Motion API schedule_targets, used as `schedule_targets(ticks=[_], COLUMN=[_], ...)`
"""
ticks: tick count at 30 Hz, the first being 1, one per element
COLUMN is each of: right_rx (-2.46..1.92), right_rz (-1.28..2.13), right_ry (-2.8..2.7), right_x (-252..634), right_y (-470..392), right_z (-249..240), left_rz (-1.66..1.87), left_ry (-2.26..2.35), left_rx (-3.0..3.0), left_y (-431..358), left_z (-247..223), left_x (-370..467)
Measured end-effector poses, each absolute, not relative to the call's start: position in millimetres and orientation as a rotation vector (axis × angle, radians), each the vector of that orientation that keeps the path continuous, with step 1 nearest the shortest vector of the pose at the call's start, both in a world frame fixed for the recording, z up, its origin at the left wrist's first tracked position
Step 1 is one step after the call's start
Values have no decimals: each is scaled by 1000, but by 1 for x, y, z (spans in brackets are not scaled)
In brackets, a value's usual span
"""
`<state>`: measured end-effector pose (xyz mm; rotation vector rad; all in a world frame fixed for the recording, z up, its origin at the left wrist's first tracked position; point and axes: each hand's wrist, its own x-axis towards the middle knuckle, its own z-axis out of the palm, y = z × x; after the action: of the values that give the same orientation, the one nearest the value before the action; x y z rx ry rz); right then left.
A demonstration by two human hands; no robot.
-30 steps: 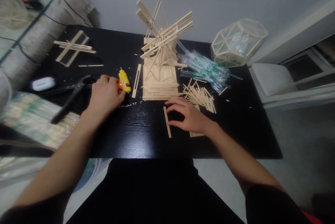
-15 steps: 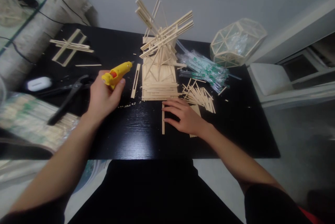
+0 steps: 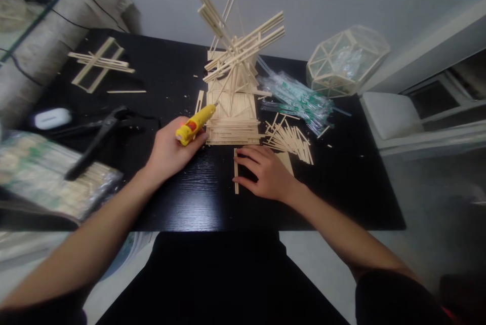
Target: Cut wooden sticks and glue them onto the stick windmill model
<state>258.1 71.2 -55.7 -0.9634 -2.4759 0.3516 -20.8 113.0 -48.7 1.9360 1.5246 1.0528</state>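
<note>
A yellow hot glue gun (image 3: 196,123) is in my left hand (image 3: 170,150), whose fingers are wrapped around it. Its nozzle points up and right, over the left side of the windmill model (image 3: 232,97) made of wooden sticks. My right hand (image 3: 268,173) lies low on the table, its thumb and fingertips pressing on a narrow pair of wooden sticks (image 3: 236,183) standing lengthwise toward me. Partly under that hand is a flat stick panel (image 3: 285,162). A slim stick frame (image 3: 199,101) beside the model is partly hidden behind the glue gun.
Loose short sticks (image 3: 290,141) and plastic wrappers (image 3: 296,97) lie right of the model. A geometric glass-like case (image 3: 347,62) stands behind them. At left are a crossed stick piece (image 3: 100,64), a white case (image 3: 52,118), a black-handled tool (image 3: 96,143) and bagged sticks (image 3: 56,178).
My left hand has carried the glue gun right and slightly down, closer to the model. My right hand stays at the sticks, with only a slight shift.
</note>
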Motion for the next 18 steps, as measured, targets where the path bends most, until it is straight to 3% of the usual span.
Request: schedule_targets(ticks=[18], right_rx=[-1008], right_rz=[283], right_ry=[-2520], right_x=[253], right_y=[72], right_z=[-56], left_rz=[932], left_ry=[1425], left_rx=[1943], left_y=[107], left_z=[-54], left_x=[-5])
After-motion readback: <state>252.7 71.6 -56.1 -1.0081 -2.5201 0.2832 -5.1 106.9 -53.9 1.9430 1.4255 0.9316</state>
